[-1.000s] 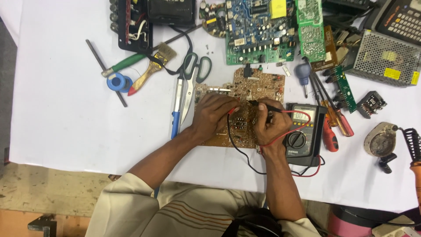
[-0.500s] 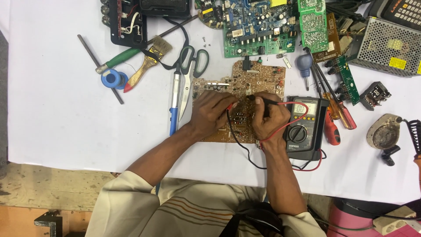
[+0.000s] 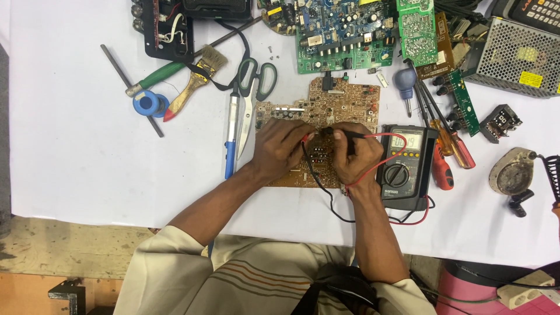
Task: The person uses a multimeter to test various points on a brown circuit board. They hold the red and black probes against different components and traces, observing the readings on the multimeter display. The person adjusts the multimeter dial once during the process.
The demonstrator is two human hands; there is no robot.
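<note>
A brown circuit board (image 3: 344, 99) lies flat in the middle of the white table (image 3: 76, 151). My left hand (image 3: 280, 146) rests on the board and pinches a red test probe (image 3: 305, 139). Close beside it, my right hand (image 3: 357, 154) holds a black test probe (image 3: 333, 132) with its tip on the board. Red and black leads (image 3: 326, 192) run from the probes to a black multimeter (image 3: 405, 166) lying just right of my right hand.
Scissors (image 3: 254, 87), a blue-handled tool (image 3: 231, 140), a paintbrush (image 3: 195, 79), a solder spool (image 3: 149, 104) and a green screwdriver (image 3: 160, 76) lie to the left. Green boards (image 3: 344, 35), screwdrivers (image 3: 449, 146), a metal mesh box (image 3: 516, 49) and a soldering stand (image 3: 513, 172) crowd the back and right.
The view has shifted slightly, so the table's contents sit a little differently in frame. Both hands stay on the brown board with the probes, tips close together.
</note>
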